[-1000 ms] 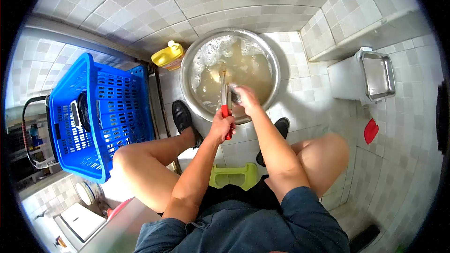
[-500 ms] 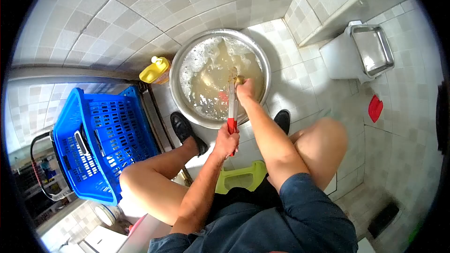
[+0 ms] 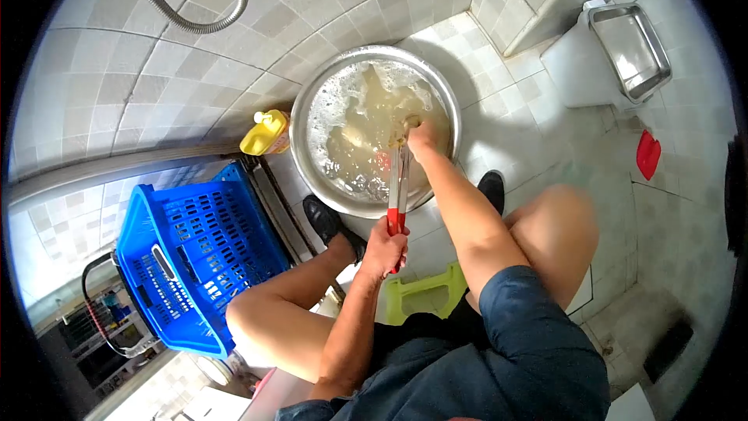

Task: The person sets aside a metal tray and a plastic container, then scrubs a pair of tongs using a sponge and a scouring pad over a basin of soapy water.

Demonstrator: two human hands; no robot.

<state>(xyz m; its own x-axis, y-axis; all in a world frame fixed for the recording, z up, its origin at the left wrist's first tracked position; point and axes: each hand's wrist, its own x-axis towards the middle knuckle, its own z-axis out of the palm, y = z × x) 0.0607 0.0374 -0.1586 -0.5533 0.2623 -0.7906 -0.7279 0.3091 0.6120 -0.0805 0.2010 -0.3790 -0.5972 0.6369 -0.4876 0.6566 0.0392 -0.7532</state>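
Before me on the floor stands a wide metal basin [image 3: 454,109] of cloudy, foamy water. My left hand [image 3: 386,248] is wrapped round the red handles of a pair of metal tongs [image 3: 398,187], whose far ends reach over the basin. My right hand [image 3: 423,139] is closed on a small yellow-brown wad [image 3: 412,121], just beyond the right side of the tongs' tips. Its exact kind is not clear. A blurred reddish patch [image 3: 382,160] and some pale shapes show in the murky water.
A yellow bottle [image 3: 265,133] stands left of the basin. A blue plastic basket [image 3: 222,218] is further left, and a green stool [image 3: 425,293] is beneath me. At right are a white bin [image 3: 580,70] with a metal tray and a red object [image 3: 647,155]. A shower hose [image 3: 195,27] hangs above.
The view has turned slightly, shifting most things rightward. My right hand with the wad has moved out past the tongs' tips, while the tongs have come a little closer to me.
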